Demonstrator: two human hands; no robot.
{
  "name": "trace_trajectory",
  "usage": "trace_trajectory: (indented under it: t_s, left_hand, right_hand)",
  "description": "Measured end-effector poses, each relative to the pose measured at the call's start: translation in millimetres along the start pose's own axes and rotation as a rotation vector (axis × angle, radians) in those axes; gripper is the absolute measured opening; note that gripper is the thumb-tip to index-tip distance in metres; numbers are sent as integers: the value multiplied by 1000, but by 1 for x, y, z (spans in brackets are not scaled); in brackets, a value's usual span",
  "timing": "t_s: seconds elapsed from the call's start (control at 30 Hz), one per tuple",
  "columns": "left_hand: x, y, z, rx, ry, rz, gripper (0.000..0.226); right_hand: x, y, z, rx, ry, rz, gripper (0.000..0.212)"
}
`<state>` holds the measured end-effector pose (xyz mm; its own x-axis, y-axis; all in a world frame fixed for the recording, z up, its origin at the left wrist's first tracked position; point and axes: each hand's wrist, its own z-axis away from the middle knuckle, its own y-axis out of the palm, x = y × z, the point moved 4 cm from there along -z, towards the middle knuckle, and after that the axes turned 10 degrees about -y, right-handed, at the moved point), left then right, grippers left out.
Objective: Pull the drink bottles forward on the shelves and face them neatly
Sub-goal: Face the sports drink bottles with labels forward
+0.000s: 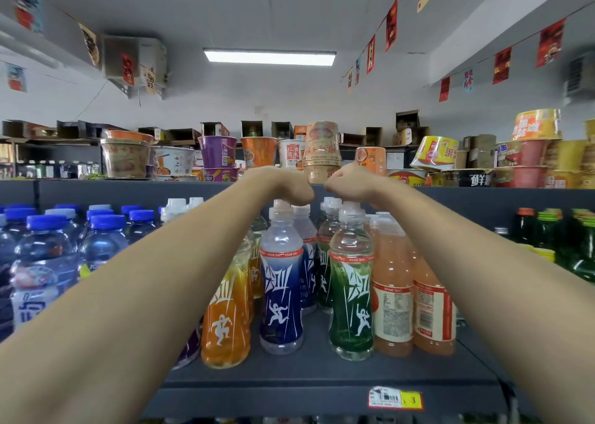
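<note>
Sports drink bottles stand on a dark shelf (322, 372): an orange one (225, 314), a blue one (280, 298) and a green one (351, 298) in front, with more rows behind. Two peach juice bottles (393, 298) stand right of the green one. Both my arms reach over these rows. My left hand (291, 188) bends down at the wrist over the white caps behind the blue bottle. My right hand (346, 182) bends down over the caps behind the green bottle. The fingers of both hands are hidden behind the hands and the bottle tops.
Blue-capped water bottles (48, 256) fill the shelf's left side, and dark green bottles (579, 250) stand at the right. Instant noodle cups (218, 153) crowd the top shelf just beyond my hands. A yellow price tag (395, 398) sits on the shelf's front edge.
</note>
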<state>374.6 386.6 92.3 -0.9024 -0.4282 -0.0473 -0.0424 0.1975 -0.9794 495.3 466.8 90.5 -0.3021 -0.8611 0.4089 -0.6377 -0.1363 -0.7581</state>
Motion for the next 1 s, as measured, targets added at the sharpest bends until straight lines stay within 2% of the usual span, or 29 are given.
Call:
trace_trajectory:
  t_s: [0.13, 0.2, 0.27, 0.43, 0.6, 0.87, 1.0]
  left_hand:
    - [4, 3, -9, 18, -64, -8, 52]
    - [4, 4, -12, -22, -53, -26, 47]
    - [4, 3, -14, -48, -35, -40, 45]
    - [11, 3, -17, -15, -16, 34, 54]
    - [15, -7, -23, -92, -15, 55, 39]
    - [2, -7, -33, -195, -8, 95, 30]
    - [5, -9, -33, -180, 14, 94, 30]
  right_hand:
    - [0, -6, -12, 1, 2, 113, 20]
    - [-2, -4, -16, 55, 16, 206, 28]
    - [-5, -1, -19, 126, 20, 281, 25]
    - [-13, -1, -25, 202, -13, 381, 24]
    - [-18, -2, -31, 186, -47, 390, 23]
    - [-29, 5, -38, 119, -109, 357, 23]
    - [-34, 4, -35, 101, -142, 302, 20]
